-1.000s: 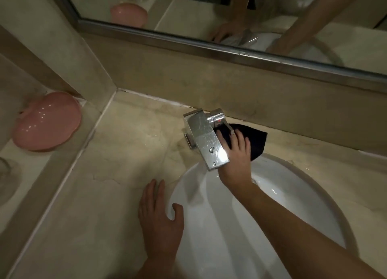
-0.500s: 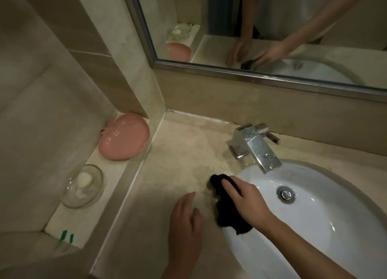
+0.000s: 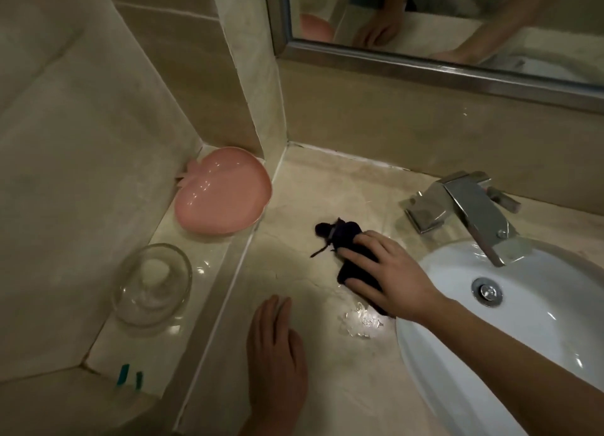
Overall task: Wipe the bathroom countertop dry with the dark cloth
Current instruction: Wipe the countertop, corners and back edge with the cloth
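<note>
**Wiping the worktop beside the basin**

Pressing the dark cloth (image 3: pixel 346 246) flat against the worktop (image 3: pixel 294 363), the right hand (image 3: pixel 389 278) reaches in from the right with its fingers (image 3: pixel 361 254) spread and nearly straight over the fabric, thumb along the near edge; they push down on it rather than clench it. The cloth lies bunched between the basin (image 3: pixel 523 337) and the raised side shelf (image 3: pixel 183 272), its long axis running from near the hand's heel up and left toward the back corner, with a loose end and a thread sticking out beyond the fingertips.

A small patch of water (image 3: pixel 358 321) glints on the stone just behind the hand, toward the person and close to the basin rim. So the wet spot sits on the wrist side of the cloth, not ahead of it; a pull back toward the body looks like the move that would catch it.

The left hand (image 3: pixel 277 360) rests flat on the worktop, fingers relaxed and holding nothing. It is near the puddle but has no cloth. The tap (image 3: pixel 470 210) stands well to the right.
</note>
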Motion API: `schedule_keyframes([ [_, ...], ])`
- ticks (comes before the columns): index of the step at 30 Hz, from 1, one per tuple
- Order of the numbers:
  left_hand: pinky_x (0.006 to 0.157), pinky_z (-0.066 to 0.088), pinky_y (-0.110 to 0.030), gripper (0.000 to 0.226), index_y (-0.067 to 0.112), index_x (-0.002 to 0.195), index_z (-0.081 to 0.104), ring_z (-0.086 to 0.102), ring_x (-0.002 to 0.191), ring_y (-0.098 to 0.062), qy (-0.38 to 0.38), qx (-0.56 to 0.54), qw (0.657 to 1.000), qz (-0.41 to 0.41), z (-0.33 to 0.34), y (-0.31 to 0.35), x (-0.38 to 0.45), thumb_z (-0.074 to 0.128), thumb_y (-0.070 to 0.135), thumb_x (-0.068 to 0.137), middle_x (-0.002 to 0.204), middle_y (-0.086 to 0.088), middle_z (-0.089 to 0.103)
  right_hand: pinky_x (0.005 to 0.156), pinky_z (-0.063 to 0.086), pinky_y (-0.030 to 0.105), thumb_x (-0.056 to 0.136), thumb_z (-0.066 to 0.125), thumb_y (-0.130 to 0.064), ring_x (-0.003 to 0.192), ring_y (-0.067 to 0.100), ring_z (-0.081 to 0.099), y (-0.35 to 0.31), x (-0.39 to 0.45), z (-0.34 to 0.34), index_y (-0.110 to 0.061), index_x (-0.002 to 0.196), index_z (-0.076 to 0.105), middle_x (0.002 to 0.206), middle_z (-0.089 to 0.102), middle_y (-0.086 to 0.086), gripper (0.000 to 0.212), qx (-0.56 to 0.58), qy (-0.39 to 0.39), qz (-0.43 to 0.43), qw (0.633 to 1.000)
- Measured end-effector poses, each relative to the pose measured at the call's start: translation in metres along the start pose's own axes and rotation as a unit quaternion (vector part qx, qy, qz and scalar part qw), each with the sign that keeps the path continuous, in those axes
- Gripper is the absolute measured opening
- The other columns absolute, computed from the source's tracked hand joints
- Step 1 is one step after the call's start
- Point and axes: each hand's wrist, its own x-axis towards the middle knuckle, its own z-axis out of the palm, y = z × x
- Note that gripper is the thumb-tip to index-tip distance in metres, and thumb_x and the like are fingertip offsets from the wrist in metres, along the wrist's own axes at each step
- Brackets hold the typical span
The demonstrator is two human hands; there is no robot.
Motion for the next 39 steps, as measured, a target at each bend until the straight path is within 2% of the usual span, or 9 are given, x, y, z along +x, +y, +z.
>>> schedule_keyframes([
  [3,0.106,0.041,-0.046,0.046,0.009,0.135,0.061,0.05,0.13,-0.035,0.03,0.01,0.999,0.009,0.005,-0.003,0.0,0.039,0.017,0.096,0.144,-0.011,0.054,0.124,0.02,0.037,0.105,0.039,-0.047,0.152,0.025,0.022,-0.006,0.02,0.022,-0.018,0.153,0.042,0.162,0.03,0.007,0.056,-0.014,0.001,0.01,1.0],
  [5,0.104,0.043,-0.047,0.045,0.008,0.133,0.063,0.052,0.129,-0.035,0.045,0.022,0.999,0.012,0.008,-0.004,0.003,0.04,0.016,0.095,0.142,-0.012,0.056,0.125,0.019,0.037,0.106,0.035,-0.045,0.154,0.023,0.017,0.007,0.045,0.026,-0.017,0.155,0.036,0.166,0.021,0.005,0.057,-0.014,0.003,0.043,0.999],
  [12,0.101,0.046,-0.046,0.044,0.009,0.129,0.066,0.054,0.127,-0.033,0.057,0.026,0.998,0.017,0.009,-0.003,0.002,0.041,0.015,0.094,0.139,-0.011,0.059,0.125,0.01,0.031,0.107,0.029,-0.038,0.151,0.028,0.022,0.059,0.13,0.021,-0.013,0.154,0.036,0.162,0.031,0.011,0.054,-0.046,0.043,0.156,0.986],
  [15,0.102,0.045,-0.044,0.045,0.011,0.131,0.065,0.052,0.129,-0.032,0.044,0.024,0.999,0.009,0.008,-0.001,0.003,0.041,0.015,0.093,0.14,-0.009,0.058,0.123,0.019,0.034,0.105,0.038,-0.036,0.151,0.028,0.023,0.041,0.126,0.025,-0.013,0.151,0.041,0.16,0.035,0.01,0.052,-0.032,0.067,0.172,0.982],
  [22,0.104,0.041,-0.047,0.044,0.006,0.133,0.059,0.052,0.129,-0.034,0.026,-0.006,1.0,-0.004,0.005,-0.002,0.004,0.035,0.015,0.098,0.141,-0.013,0.055,0.123,0.026,0.036,0.103,0.048,-0.038,0.154,0.021,0.019,-0.094,-0.018,0.047,-0.014,0.149,0.048,0.162,0.032,0.005,0.052,0.026,-0.04,0.006,0.999],
  [26,0.105,0.04,-0.046,0.041,0.007,0.132,0.056,0.053,0.128,-0.034,0.022,-0.042,0.998,-0.03,0.001,0.0,0.004,0.035,0.016,0.098,0.14,-0.01,0.054,0.12,0.03,0.038,0.103,0.051,-0.037,0.148,0.024,0.033,-0.073,-0.033,0.039,-0.014,0.142,0.055,0.156,0.043,0.006,0.046,0.027,-0.063,-0.045,0.997],
  [29,0.107,0.04,-0.046,0.042,0.006,0.129,0.062,0.051,0.13,-0.032,0.019,-0.052,0.998,-0.024,0.0,0.002,0.005,0.035,0.016,0.098,0.141,-0.009,0.055,0.117,0.031,0.038,0.101,0.052,-0.034,0.138,0.034,0.045,-0.025,0.01,0.032,-0.011,0.138,0.056,0.149,0.048,0.011,0.044,0.007,0.0,0.05,0.999],
  [33,0.109,0.039,-0.044,0.042,0.011,0.131,0.059,0.046,0.135,-0.026,-0.002,-0.051,0.998,-0.038,-0.001,0.002,0.004,0.034,0.018,0.098,0.145,-0.002,0.051,0.119,0.029,0.045,0.104,0.042,-0.037,0.144,0.033,0.033,0.024,0.074,0.024,-0.011,0.145,0.046,0.153,0.04,0.012,0.048,-0.042,0.057,0.198,0.978],
  [39,0.11,0.04,-0.045,0.042,0.012,0.133,0.057,0.046,0.136,-0.024,0.003,-0.065,0.997,-0.047,-0.001,0.003,0.004,0.036,0.018,0.097,0.143,-0.003,0.053,0.125,0.019,0.041,0.105,0.039,-0.034,0.15,0.031,0.024,-0.012,0.074,0.033,-0.009,0.148,0.043,0.158,0.036,0.014,0.049,-0.03,0.075,0.247,0.966],
])
